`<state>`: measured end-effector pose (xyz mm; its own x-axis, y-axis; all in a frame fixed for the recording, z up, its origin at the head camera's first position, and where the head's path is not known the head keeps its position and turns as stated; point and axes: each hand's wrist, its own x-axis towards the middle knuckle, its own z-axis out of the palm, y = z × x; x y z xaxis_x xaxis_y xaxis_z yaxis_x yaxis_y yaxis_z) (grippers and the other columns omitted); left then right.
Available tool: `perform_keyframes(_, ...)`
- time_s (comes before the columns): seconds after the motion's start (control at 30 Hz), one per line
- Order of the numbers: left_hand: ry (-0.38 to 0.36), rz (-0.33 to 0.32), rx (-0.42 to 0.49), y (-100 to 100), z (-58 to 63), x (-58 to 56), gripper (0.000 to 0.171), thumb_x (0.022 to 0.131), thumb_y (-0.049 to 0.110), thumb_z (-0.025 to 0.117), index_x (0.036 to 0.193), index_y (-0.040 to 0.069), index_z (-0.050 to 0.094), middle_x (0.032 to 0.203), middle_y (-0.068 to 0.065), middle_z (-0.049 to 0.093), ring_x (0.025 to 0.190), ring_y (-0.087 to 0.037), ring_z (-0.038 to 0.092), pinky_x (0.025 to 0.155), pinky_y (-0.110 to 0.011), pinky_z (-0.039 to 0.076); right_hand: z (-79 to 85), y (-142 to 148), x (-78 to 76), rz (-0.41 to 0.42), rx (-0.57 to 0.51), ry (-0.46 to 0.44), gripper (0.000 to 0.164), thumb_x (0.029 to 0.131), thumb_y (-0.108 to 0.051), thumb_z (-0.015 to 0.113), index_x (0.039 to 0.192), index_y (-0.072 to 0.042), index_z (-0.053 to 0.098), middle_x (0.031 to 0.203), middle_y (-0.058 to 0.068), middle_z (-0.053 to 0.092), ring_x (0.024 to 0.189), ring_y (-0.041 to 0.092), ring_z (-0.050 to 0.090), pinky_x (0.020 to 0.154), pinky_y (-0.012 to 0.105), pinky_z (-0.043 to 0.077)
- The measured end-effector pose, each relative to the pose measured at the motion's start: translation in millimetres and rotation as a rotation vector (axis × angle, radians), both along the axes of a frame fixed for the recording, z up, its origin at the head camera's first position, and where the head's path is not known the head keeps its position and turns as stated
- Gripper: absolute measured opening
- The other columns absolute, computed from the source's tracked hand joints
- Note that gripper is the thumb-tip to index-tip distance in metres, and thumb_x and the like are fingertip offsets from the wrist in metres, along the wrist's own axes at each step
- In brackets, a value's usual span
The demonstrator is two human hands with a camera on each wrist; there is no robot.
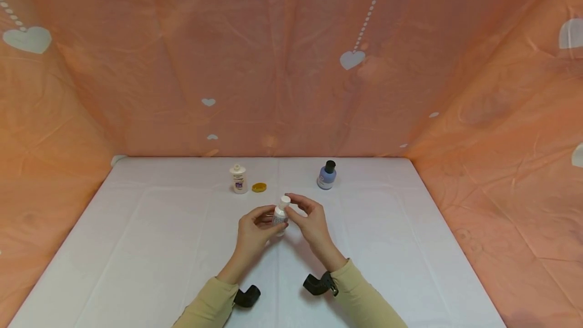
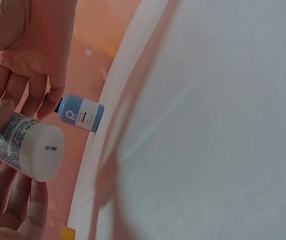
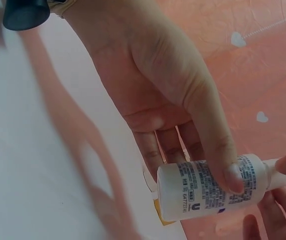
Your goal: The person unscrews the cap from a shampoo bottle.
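A small white bottle [image 1: 280,215] with dense printed text stands tilted between the two hands, above the table. My left hand [image 1: 252,233] grips its body, thumb on one side and fingers on the other, as the right wrist view shows. At the top, my right hand [image 1: 314,228] pinches the white cap [image 1: 285,200] between thumb and forefinger. The left wrist view shows the bottle's base [image 2: 45,152] facing the camera, with the right hand [image 2: 32,55] beyond it. Only the right hand's fingers [image 3: 278,215] enter the right wrist view.
Farther back on the white table [image 1: 159,237] stands another white bottle [image 1: 239,180], with a round yellow lid [image 1: 259,187] beside it. A blue bottle with a black cap [image 1: 327,176] stands to the right. An orange heart-patterned cloth [image 1: 273,75] hangs behind and at the sides.
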<state>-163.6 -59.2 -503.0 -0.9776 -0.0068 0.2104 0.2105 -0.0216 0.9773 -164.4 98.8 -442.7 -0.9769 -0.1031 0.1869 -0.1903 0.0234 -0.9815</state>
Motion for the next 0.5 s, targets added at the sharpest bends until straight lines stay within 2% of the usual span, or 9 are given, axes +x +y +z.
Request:
perform_keyframes(0.17, 0.019, 0.003, -0.005, 0, -0.5, -0.3, 0.044, 0.068, 0.002, 0.086, 0.108, 0.003, 0.069, 0.099, -0.012, 0.067, 0.086, -0.026, 0.066, 0.073, -0.031, 0.057, -1.0, -3, -1.5, -0.015, -0.016, 0.007, 0.038, 0.085, -0.001, 0.071, 0.12, 0.005, 0.059, 0.112, 0.02, 0.063, 0.109, 0.028, 0.055, 0.098, 0.044, 0.038)
perform_keyframes(0.33, -0.012, 0.006, 0.008, 1, 2.3, 0.0, 0.044, 0.067, -0.002, 0.085, 0.108, 0.001, 0.069, 0.099, -0.013, 0.068, 0.086, -0.026, 0.066, 0.074, -0.029, 0.057, -1.3, -9, -2.1, -0.075, -0.059, 0.002, 0.043, 0.081, 0.0, 0.075, 0.119, 0.004, 0.055, 0.109, 0.021, 0.06, 0.105, 0.036, 0.055, 0.095, 0.046, 0.036)
perform_keyframes(0.5, -0.019, 0.0, 0.008, 1, 18.2, 7.4, 0.044, 0.069, -0.007, 0.082, 0.109, -0.005, 0.067, 0.101, -0.017, 0.067, 0.088, -0.032, 0.065, 0.074, -0.029, 0.056, 0.7, -14, -1.8, -0.127, -0.091, 0.0, 0.043, 0.077, 0.003, 0.076, 0.112, 0.01, 0.052, 0.103, 0.02, 0.058, 0.101, 0.042, 0.053, 0.092, 0.05, 0.035)
